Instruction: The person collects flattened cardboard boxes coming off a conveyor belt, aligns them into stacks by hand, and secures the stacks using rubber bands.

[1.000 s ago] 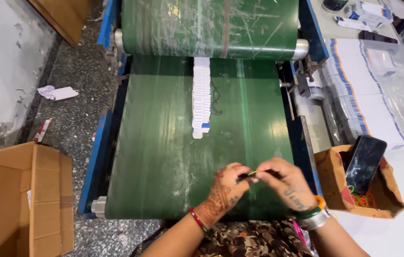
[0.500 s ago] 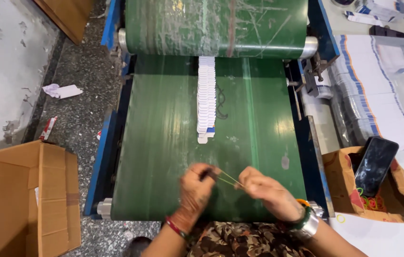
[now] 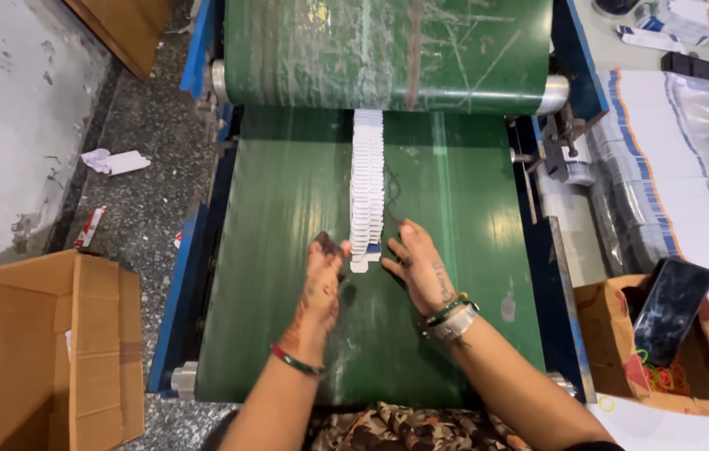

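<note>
A long overlapping row of flat white cartons (image 3: 367, 184) with blue edges lies on the green conveyor belt (image 3: 287, 250), running down from under the upper roller. My left hand (image 3: 319, 288) sits just left of the row's near end, fingers spread, palm toward the row. My right hand (image 3: 419, 266) sits just right of that end, fingers apart, with bangles and a watch on its wrist. Both hands flank the lowest cartons and hold nothing that I can see.
An open brown cardboard box (image 3: 45, 351) stands on the floor at the left. At the right, a small brown box (image 3: 605, 334) holds a dark phone (image 3: 671, 309) and rubber bands. Stacks of flat white cartons (image 3: 663, 192) lie on the right table.
My hands were together near the belt's front edge handling a thin band. They have now moved apart and forward to either side of the carton row's near end.
</note>
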